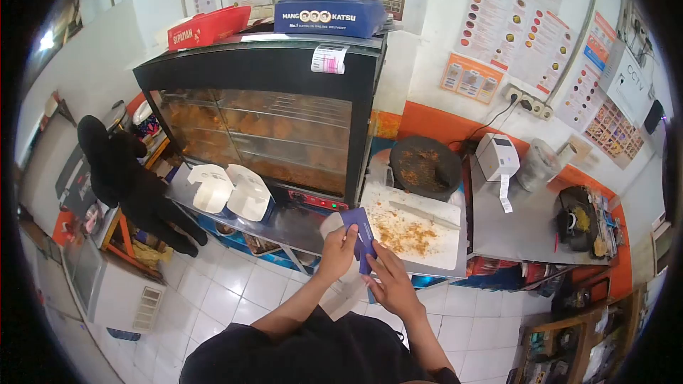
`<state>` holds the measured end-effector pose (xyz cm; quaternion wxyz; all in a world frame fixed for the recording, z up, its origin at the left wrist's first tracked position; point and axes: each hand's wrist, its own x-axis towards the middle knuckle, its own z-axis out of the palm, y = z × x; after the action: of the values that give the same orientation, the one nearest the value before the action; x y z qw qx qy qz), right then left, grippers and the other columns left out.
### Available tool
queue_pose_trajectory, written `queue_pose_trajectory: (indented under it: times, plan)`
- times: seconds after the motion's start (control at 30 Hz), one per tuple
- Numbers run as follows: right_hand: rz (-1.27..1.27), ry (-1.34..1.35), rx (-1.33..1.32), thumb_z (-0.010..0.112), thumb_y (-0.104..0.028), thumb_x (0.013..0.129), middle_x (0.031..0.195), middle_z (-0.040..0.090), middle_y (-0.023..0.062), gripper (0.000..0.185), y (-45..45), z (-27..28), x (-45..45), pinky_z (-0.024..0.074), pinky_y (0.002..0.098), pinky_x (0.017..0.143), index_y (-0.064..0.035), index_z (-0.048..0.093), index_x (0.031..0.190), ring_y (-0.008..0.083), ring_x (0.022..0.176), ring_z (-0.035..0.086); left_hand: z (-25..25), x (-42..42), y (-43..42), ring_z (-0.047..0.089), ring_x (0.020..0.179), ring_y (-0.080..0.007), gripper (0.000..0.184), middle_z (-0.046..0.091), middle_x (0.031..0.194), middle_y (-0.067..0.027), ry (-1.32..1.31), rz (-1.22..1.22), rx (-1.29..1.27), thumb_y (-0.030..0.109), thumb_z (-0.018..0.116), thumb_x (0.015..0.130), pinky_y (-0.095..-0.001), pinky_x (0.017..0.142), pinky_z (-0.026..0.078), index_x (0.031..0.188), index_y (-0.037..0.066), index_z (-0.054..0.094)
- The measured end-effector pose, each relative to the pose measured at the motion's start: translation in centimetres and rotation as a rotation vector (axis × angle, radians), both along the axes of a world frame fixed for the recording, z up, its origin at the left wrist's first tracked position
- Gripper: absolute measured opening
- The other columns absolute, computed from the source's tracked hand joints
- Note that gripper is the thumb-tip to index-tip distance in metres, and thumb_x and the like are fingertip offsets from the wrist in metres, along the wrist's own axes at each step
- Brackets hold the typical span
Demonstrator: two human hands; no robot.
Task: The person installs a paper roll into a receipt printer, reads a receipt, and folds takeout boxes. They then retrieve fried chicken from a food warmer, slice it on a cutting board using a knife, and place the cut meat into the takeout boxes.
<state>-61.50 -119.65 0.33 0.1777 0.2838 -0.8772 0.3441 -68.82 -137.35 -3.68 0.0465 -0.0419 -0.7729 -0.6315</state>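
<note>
A blue and white cardboard food box [363,233], partly folded, is held between my hands in front of my body. My left hand [337,254] grips its left side, thumb pressed on the blue face. On the lower right edge, my right hand [393,284] has its fingers curled at the cardboard. Just beyond lies a white cutting board [445,259] strewn with brown crumbs, with a knife [425,215] across it. To the left, two opened food boxes [249,195] with white insides stand on the metal counter.
A glass-fronted warmer [256,131] full of fried food stands ahead, with stacked blue cartons [327,16] on top. Right of it are a dark bowl [425,163] with crumbs and a label printer [496,156]. Another person [117,163] in dark clothes stands at far left.
</note>
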Motion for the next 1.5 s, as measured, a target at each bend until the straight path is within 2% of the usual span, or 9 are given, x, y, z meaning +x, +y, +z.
queue_pose_trajectory:
  times: [0.23,0.47,0.7,0.77,0.87,0.97,1.13,1.27,1.5]
  plan:
    - [-0.098,-0.067,-0.302,0.067,0.007,0.084,0.141,0.051,0.0243,0.033,-4.4,-2.1,-3.8,0.0439,0.0446,0.108,0.0057,0.064,0.117,0.0390,0.131,0.052,3.3,2.1,0.7,0.059,0.080,-0.0185,0.037,0.060,0.095,-0.0144,0.215,0.094,0.124,0.024,0.047,0.108,-0.0317,0.069,0.047,0.092,-0.007,0.061]
    - [-0.281,0.022,-0.345,0.076,-0.003,0.083,0.138,0.052,0.0216,0.050,-7.0,-2.6,-5.7,0.0482,0.0427,0.100,-0.0058,0.057,0.130,0.0369,0.119,0.059,2.0,-0.3,-3.4,0.061,0.058,-0.0275,0.029,0.063,0.068,-0.0105,0.089,-0.185,-0.003,0.023,0.052,0.106,-0.0405,0.056,0.045,0.094,-0.002,0.061]
    - [0.066,-0.791,-0.970,0.077,-0.017,0.088,0.141,0.045,0.0263,0.111,-4.4,-8.4,-5.0,0.0545,0.0426,0.093,-0.0200,-0.007,0.161,0.0325,0.115,0.060,-0.9,-2.0,-11.0,0.068,0.080,-0.0357,0.019,0.071,0.084,-0.0171,0.259,-0.743,-0.662,0.015,0.056,0.090,-0.0476,0.088,0.052,0.089,0.006,0.073]
    - [-0.115,-0.919,-1.207,0.059,-0.050,0.099,0.149,0.039,0.0301,0.092,-3.9,-11.3,-4.3,0.0565,0.0509,0.089,-0.0253,-0.004,0.161,0.0374,0.119,0.060,-5.3,-2.8,-13.0,0.069,0.086,-0.0321,0.019,0.071,0.084,-0.0145,0.477,-0.804,-1.016,0.014,0.056,0.089,-0.0496,0.096,0.049,0.088,0.008,0.074]
    - [-0.538,-0.939,-1.047,0.065,-0.030,0.099,0.125,0.061,0.0246,0.089,-6.9,-12.4,-5.2,0.0582,0.0411,0.081,-0.0058,0.004,0.159,0.0312,0.105,0.067,-5.8,-4.2,-16.4,0.069,0.102,-0.0260,0.021,0.071,0.095,-0.0126,0.520,-0.981,-1.291,0.014,0.057,0.087,-0.0530,0.105,0.043,0.097,0.006,0.073]
    - [-0.569,-1.018,-0.985,0.064,-0.028,0.100,0.135,0.054,0.0224,0.079,-9.1,-15.0,-6.1,0.0555,0.0428,0.089,-0.0086,0.014,0.158,0.0304,0.115,0.063,-9.9,-6.2,-20.3,0.065,0.110,-0.0276,0.023,0.067,0.112,-0.0123,0.869,-0.587,-0.759,0.008,0.057,0.085,-0.0495,0.107,0.043,0.106,0.005,0.068]
    - [-0.617,-0.793,-1.207,0.064,-0.026,0.101,0.137,0.051,0.0217,0.072,-16.6,-16.8,-8.3,0.0548,0.0423,0.093,-0.0082,0.021,0.154,0.0292,0.116,0.061,-9.2,-11.2,-31.2,0.060,0.107,-0.0348,0.028,0.061,0.110,-0.0158,0.254,0.066,-0.510,0.017,0.068,0.083,-0.0501,0.096,0.047,0.107,0.003,0.063]
    - [-0.649,-0.676,-1.175,0.069,-0.021,0.097,0.139,0.045,0.0241,0.072,-22.2,-20.3,-11.0,0.0548,0.0462,0.094,-0.0100,0.022,0.151,0.0312,0.124,0.054,-15.9,-16.4,-42.8,0.061,0.104,-0.0406,0.050,0.060,0.113,-0.0202,0.075,0.655,-1.013,0.032,0.070,0.089,-0.0501,0.087,0.051,0.123,-0.002,0.056]
    - [-0.797,-0.509,-0.998,0.069,-0.019,0.097,0.131,0.048,0.0237,0.072,-25.3,-26.0,-11.7,0.0517,0.0381,0.094,-0.0059,0.022,0.149,0.0284,0.120,0.054,-21.4,-20.8,-47.5,0.066,0.106,-0.0373,0.046,0.070,0.105,-0.0175,-0.459,0.248,-0.854,0.039,0.065,0.093,-0.0505,0.090,0.053,0.123,0.005,0.062]
